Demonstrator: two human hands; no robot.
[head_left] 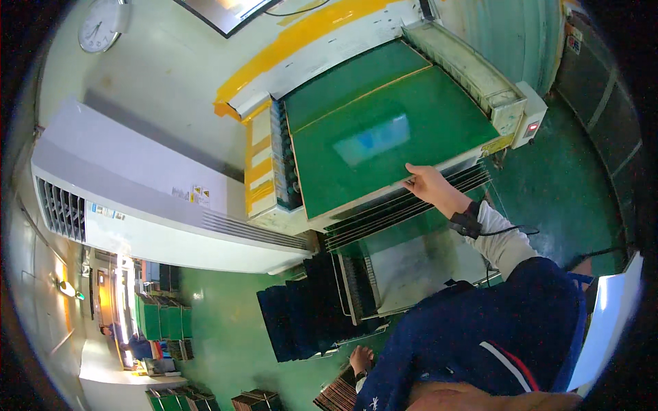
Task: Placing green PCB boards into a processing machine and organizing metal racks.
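Note:
A large green panel (356, 164) with a pale edge lies on the roller conveyor. My right hand (426, 185) pinches its near edge, with the thumb on top and the fingers tucked under. Behind it, a second green panel (360, 82) lies along a thin seam on the same conveyor. My left hand (361, 359) is low near my body, its fingers curled, beside a stack of brown-edged boards (334, 392). Whether it grips anything there is too small to make out. A dark strap with a cable circles my right wrist.
A white air conditioner (171, 198) stands left of the conveyor. Below the panel are a wire rack (411, 205) and a pale flat surface (425, 264). Dark racks (301, 308) stand on the green floor (223, 315). A control box (529, 116) is at the right.

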